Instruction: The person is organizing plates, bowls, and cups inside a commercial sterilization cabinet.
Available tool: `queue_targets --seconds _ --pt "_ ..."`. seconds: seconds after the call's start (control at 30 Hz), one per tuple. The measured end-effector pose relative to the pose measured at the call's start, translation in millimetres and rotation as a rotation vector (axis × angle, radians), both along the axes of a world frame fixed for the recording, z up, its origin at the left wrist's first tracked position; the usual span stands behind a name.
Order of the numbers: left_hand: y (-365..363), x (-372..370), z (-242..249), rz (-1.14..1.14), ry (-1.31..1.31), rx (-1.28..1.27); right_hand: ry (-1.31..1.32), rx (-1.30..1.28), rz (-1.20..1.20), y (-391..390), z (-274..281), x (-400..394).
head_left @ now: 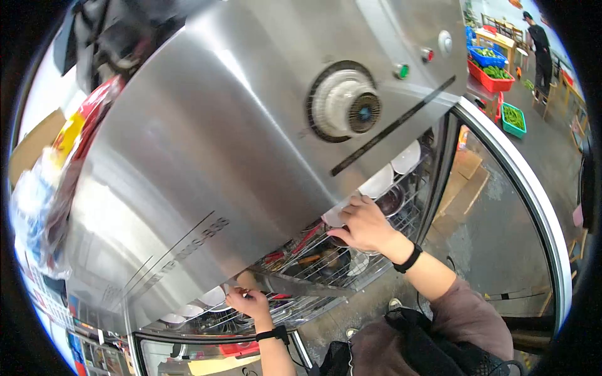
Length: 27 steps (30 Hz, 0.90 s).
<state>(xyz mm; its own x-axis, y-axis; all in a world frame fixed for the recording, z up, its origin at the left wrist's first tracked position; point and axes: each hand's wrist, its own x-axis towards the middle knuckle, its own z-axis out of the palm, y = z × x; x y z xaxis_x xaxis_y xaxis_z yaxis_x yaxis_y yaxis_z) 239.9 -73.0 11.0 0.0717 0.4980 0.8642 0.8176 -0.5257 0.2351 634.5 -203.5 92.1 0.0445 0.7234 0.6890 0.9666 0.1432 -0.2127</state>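
Observation:
A large stainless steel cabinet (188, 169) fills the view, with wire racks (401, 216) under its front panel. At the rack's upper part, my right hand (369, 229) is closed on the edge of a white bowl (334, 215), its thumb below. More white bowls (377, 183) and a dark bowl (391, 200) lie beside it. Farther left, my left hand (251, 304) has its fingers curled at the cabinet's lower edge; what they hold is too small to name. A flat, blade-like metal piece (307, 286) extends right from near that hand.
Glass doors stand open on both sides, the right one with a pale frame (533, 188). Plastic bags (41, 207) lie on the cabinet. A dial (345, 101) is on its front. Beyond are vegetable crates (492, 76) and another person (539, 53).

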Motion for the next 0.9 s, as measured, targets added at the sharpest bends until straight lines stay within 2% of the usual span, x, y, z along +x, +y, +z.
queue_targets --seconds 0.17,0.3,0.37,0.4,0.43,0.57,0.67,0.9 --pt "4.4 -1.7 -5.5 -0.073 -0.073 0.057 0.196 0.274 0.116 4.6 19.7 -31.8" --pt "-0.7 -3.2 10.5 -0.117 -0.008 0.011 0.462 -0.006 0.271 25.6 30.2 -71.3" --pt "-8.6 -1.6 24.9 -0.136 0.010 -0.036 0.334 -0.087 0.305 43.9 30.7 -86.6" --pt "-1.0 -4.1 15.8 -0.131 -0.014 0.034 0.269 -0.128 0.318 54.7 28.0 -93.6" --pt "-2.5 -8.2 15.3 -0.145 0.009 -0.003 0.197 -0.195 0.293 67.4 23.9 -100.3" --pt "0.1 -18.6 14.5 -0.204 0.112 -0.023 0.138 -0.433 0.354 100.3 33.2 -120.7" --pt "2.2 -18.1 20.0 -0.261 0.094 0.033 0.108 -0.571 0.352 112.5 46.7 -130.9" --pt "1.3 -22.6 26.6 -0.290 0.093 -0.006 0.089 -0.649 0.303 110.9 57.4 -146.6"
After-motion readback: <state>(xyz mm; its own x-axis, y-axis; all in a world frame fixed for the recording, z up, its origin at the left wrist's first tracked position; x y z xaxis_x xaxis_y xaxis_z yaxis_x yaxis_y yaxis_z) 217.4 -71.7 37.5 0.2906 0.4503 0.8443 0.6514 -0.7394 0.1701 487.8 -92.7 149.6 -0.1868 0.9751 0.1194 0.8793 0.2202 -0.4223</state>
